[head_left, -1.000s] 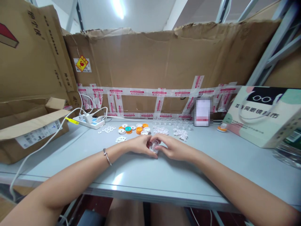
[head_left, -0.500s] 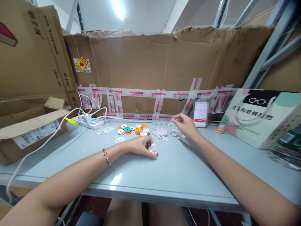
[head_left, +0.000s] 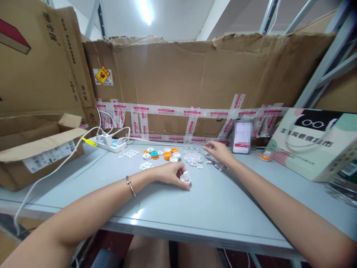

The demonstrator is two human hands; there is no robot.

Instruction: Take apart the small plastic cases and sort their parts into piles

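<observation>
My left hand point(head_left: 172, 174) is closed around a small white round plastic cup point(head_left: 185, 180), whose open side faces up; a small white part shows at its far rim. Reaching further out, my right hand point(head_left: 219, 152) has its fingertips pinched together by a row of clear plastic pieces point(head_left: 192, 147). What lies between those fingertips is too small to make out. A pile of small white plastic parts point(head_left: 193, 160) is between the hands, and small grey-clear parts point(head_left: 217, 163) lie under the right hand. White, orange and teal round wheel-like parts point(head_left: 167, 155) stand beyond the left hand.
Small white discs point(head_left: 145, 165) lie left of the wheels, with clear discs point(head_left: 129, 153) behind them. A power strip point(head_left: 111, 145) and an open carton point(head_left: 41, 149) are at left. A phone point(head_left: 241, 137), an orange-white part point(head_left: 264, 157) and a paper bag point(head_left: 312, 145) stand at right.
The whole view has shifted slightly, so things appear further right. My right fingertips have dropped a little nearer the clear pieces. The left hand keeps its hold on the white cup.
</observation>
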